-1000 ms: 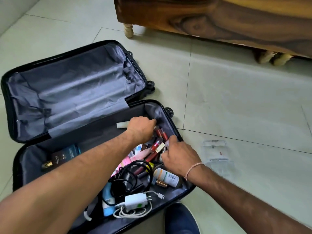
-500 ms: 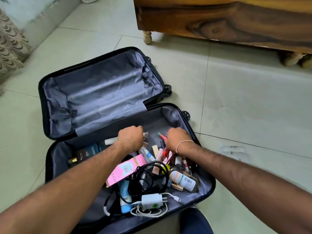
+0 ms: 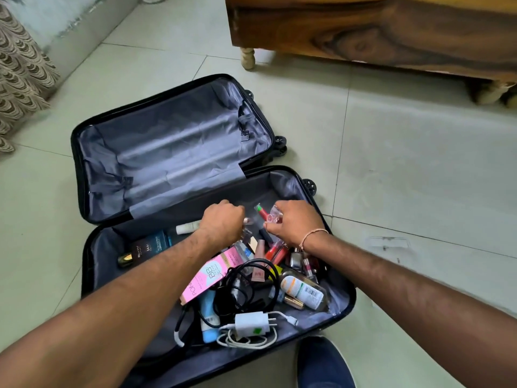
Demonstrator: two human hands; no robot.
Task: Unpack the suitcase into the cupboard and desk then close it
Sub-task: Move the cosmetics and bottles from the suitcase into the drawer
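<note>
A black suitcase (image 3: pixel 84 247) lies open on the tiled floor, and its grey-lined lid half (image 3: pixel 167 152) holds nothing. The near half holds a heap of cosmetics: a pink box (image 3: pixel 212 273), a dark perfume box (image 3: pixel 148 247), a sunscreen bottle (image 3: pixel 305 292), a blue tube (image 3: pixel 208 312), a black cable (image 3: pixel 249 287) and a white charger (image 3: pixel 251 323). My left hand (image 3: pixel 222 222) is curled round small items, with a white tube (image 3: pixel 187 227) sticking out to its left. My right hand (image 3: pixel 296 222) pinches a few lip tubes (image 3: pixel 263 213), one of them red with a green cap.
A dark wooden piece of furniture (image 3: pixel 377 32) on short legs stands beyond the suitcase. A patterned curtain (image 3: pixel 19 74) hangs at the far left. A flat clear plastic pouch (image 3: pixel 389 243) lies on the tiles to the right. My blue shoe (image 3: pixel 321 362) is beside the suitcase's near edge.
My right hand has come up out of the heap with lip tubes pinched in it. My left hand has stayed curled round the white tube. The view has shifted left.
</note>
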